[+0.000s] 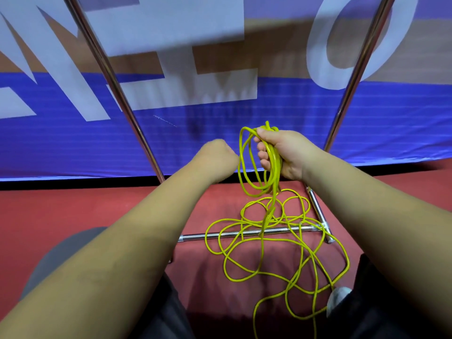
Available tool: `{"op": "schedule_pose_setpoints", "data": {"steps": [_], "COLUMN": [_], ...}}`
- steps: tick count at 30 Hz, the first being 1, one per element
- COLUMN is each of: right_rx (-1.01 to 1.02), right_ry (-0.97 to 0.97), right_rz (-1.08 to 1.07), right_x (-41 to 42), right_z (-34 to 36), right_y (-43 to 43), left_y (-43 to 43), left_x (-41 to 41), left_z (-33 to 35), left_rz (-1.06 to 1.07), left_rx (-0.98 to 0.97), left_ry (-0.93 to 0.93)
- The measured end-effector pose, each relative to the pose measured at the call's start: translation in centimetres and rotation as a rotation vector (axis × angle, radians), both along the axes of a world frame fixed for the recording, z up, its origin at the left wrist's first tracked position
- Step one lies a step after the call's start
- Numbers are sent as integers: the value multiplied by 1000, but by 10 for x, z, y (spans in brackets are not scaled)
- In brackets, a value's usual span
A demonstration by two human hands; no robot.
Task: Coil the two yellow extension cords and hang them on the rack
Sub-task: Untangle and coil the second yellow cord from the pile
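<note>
Downward view along two bare forearms toward a chrome rack (115, 77), visible only as two slanted uprights and a low base bar. Between the uprights, right hand (281, 152) clenched around a coil (276, 172) of yellow cord, several loops hanging from the fist. Left hand (217, 155) just beside the coil, toward the left upright, back of the hand to the camera, fingers hidden; impossible to tell whether pinching a strand or merely curled. Below the coil, loose cord (263, 243) sprawled in tangled loops over and in front of the base bar; unclear whether one cord or two. Judged mid-coiling, nothing hung yet. For a tidy result: feed slack steadily, match each new loop to those held, lift strands clear of the base bar to avoid snagging. Under the rack, dull red floor (73, 211); behind the rack, a blue banner (220, 143) with large pale letters.
</note>
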State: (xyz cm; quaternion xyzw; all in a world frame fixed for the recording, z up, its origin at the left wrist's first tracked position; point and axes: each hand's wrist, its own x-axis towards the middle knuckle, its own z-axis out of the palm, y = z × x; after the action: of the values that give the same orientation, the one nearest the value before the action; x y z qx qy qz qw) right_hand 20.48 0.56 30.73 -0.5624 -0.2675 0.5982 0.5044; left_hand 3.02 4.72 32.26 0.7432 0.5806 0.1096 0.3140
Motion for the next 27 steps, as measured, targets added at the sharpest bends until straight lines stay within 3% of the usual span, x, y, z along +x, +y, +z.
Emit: {"op": "schedule_pose_setpoints", "data": {"steps": [3,7,12,19,27], "right_rx": [38,48,61,31,-18], "right_ry": [31,117,163,68,92], "right_rz": [-84,-200,-263,-170,-102], "right_x": [2,8,11,15,18], "right_z": [3,5,8,4,-2], "right_y": [2,5,4,-1,4], "left_y": [-19,-28,-40,-45,-46], "left_x": [2,3,16,22,26], "left_z": [-12,-52,-84,-68,-41], "left_rz": [-203,-518,-641,-472,-192], "left_rx": [-386,-327,-348,-497,-412], "left_ry": [55,482,172,-246,-463]}}
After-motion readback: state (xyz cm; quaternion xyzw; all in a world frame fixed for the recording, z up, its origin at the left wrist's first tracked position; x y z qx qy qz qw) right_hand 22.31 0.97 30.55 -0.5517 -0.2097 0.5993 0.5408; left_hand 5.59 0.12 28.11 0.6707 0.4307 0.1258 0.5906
